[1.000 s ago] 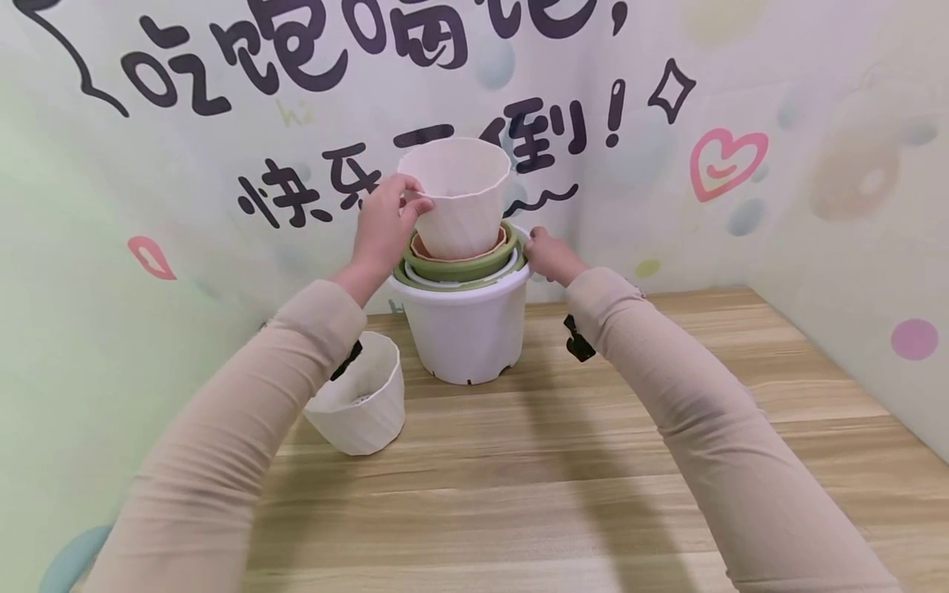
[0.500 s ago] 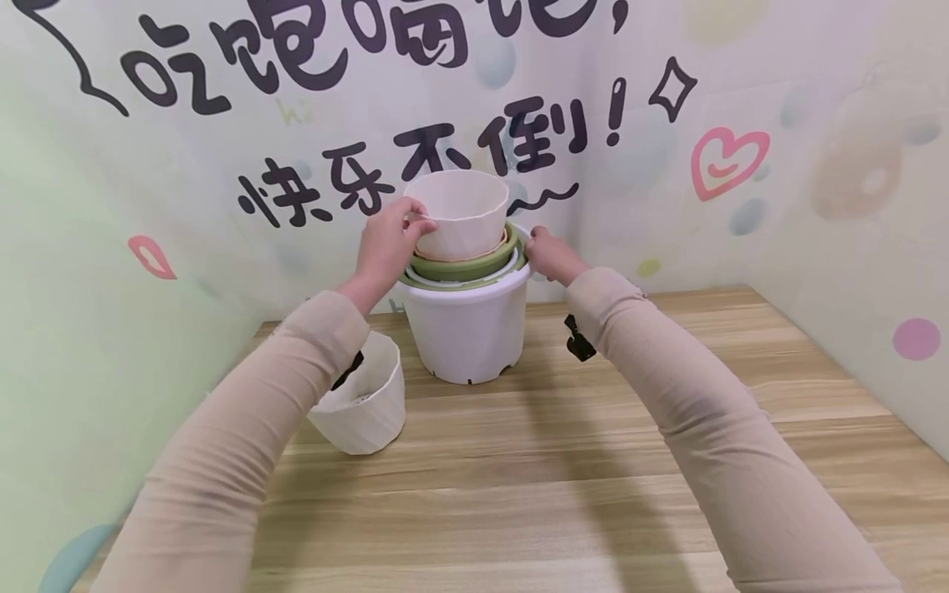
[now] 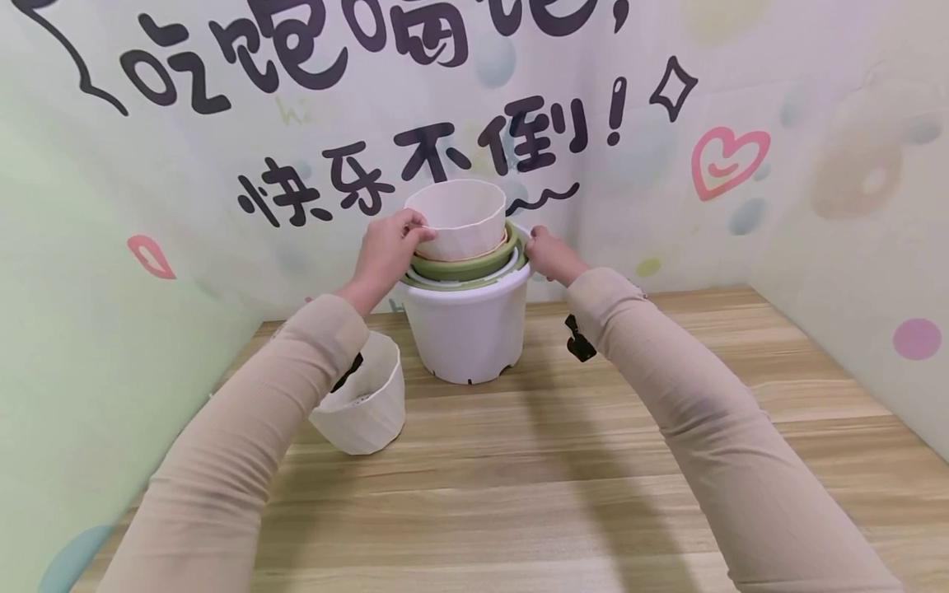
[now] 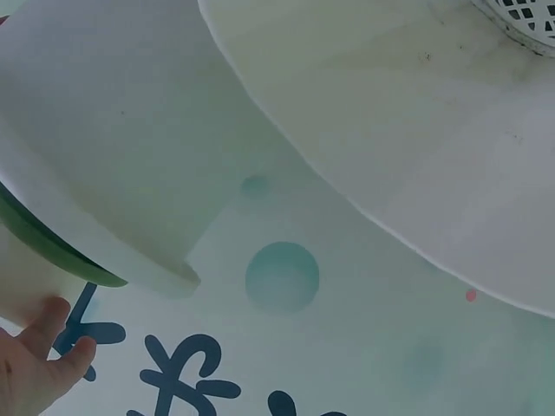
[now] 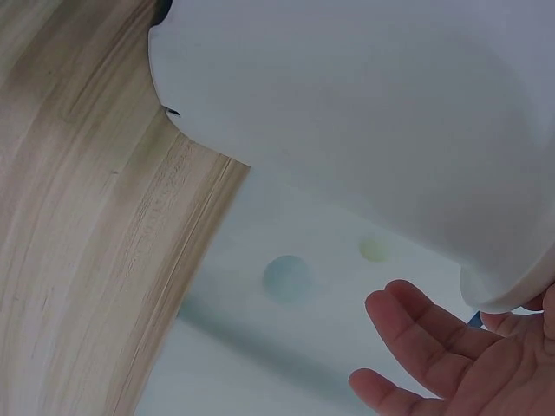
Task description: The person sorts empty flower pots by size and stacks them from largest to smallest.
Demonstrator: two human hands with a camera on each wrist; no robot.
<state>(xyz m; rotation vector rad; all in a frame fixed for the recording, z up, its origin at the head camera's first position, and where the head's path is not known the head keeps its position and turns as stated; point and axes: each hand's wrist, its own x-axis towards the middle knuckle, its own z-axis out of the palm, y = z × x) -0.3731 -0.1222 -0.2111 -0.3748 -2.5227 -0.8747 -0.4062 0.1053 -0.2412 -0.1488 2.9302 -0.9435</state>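
Note:
A stack of nested flowerpots stands at the back of the table in the head view. The outermost is a large white flowerpot [image 3: 465,333]; green rims [image 3: 467,270] and a thin orange rim show inside it. On top, a small white flowerpot [image 3: 463,239] sits with its lower part hidden in the stack. My left hand [image 3: 389,247] pinches the left side of its rim between thumb and fingers. At the right, my right hand [image 3: 552,254] holds the large white flowerpot's rim. In the right wrist view several fingers [image 5: 416,334] of that hand hang loosely below the rim.
Another white flowerpot [image 3: 363,412] with a perforated bottom stands on the table, left of the stack and under my left forearm. The wooden table [image 3: 474,502] meets a printed wall covering [image 3: 630,206] at the back and sides.
The small white flowerpot has sunk lower into the stack, with my left hand moving down along with it. My right hand has stayed at the large flowerpot's rim.

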